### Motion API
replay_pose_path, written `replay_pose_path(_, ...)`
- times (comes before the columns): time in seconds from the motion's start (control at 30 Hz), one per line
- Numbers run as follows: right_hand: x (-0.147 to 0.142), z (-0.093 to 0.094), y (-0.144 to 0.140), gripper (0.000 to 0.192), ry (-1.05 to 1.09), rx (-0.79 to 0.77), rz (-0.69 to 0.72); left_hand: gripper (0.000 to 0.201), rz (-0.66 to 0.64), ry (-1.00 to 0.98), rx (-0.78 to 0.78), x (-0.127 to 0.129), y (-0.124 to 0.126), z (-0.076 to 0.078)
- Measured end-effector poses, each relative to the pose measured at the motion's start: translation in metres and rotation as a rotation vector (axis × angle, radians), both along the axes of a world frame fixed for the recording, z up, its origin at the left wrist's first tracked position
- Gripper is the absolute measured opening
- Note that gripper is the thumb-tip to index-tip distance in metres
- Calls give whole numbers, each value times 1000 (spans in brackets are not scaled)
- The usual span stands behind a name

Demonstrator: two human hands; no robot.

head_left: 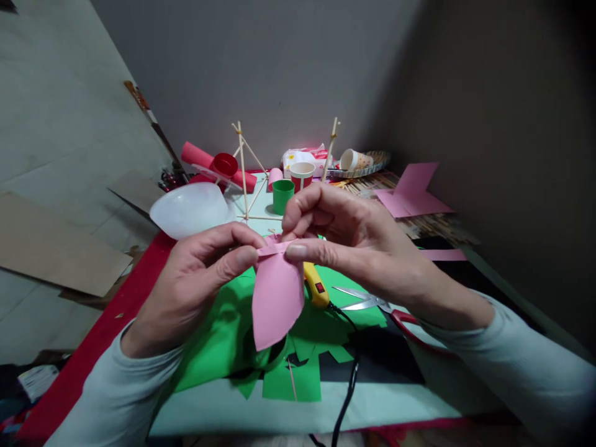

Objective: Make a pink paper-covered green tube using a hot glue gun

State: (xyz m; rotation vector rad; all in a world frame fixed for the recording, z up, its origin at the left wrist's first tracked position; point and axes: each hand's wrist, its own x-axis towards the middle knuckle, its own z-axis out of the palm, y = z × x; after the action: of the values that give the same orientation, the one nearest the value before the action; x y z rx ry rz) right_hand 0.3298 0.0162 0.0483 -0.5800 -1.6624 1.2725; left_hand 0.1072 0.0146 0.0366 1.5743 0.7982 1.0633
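**Pink petal pinched at frame centre**

The counter (395, 403) shows bare room only along its near edge, lower frame. Green paper scraps (223, 335) crowd its middle. Left hand (195, 279) and right hand (344, 239), fingers closed, pinch the pink paper petal (277, 298) by its folded top edge.

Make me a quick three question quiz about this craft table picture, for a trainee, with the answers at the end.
1. True or false: both hands pinch the top edge of the pink paper piece.
2. Which tool lies on the green paper just right of the pink piece? A) a stapler B) a yellow glue gun C) a paintbrush
3. Fill in: the scissors lie under the ___ forearm.

Key
1. True: the left hand and right hand each have a finger-and-thumb grip on its folded top.
2. B
3. right
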Motion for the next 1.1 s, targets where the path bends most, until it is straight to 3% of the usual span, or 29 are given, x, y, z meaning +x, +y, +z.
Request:
replay_pose_path(0.13, 2, 4, -1, 21, -3, -25, -2, 20, -68, 2, -2, -2, 4, 0)
replay_pose_path(0.5, 0, 8, -7, 15, -389, 210, -126, 26, 30, 77, 24, 3, -2, 2)
replay_pose_path(0.7, -1, 8, -6, 25, -422, 156, -32, 22, 103, 128, 126, 13, -7, 3)
replay_pose_path(0.8, 1, 10, -5, 24, -368, 78, -56, 13, 228, -21, 62, 17, -6, 1)
replay_pose_path(0.93, 2, 9, -2, 24, -228, 6, -155, 22, 423, -217, -113, 17, -4, -3)
replay_pose_path(1.1, -1, -1, 3, 26, -34, -53, -243, 41, 330, -261, -336, 16, -5, -1)
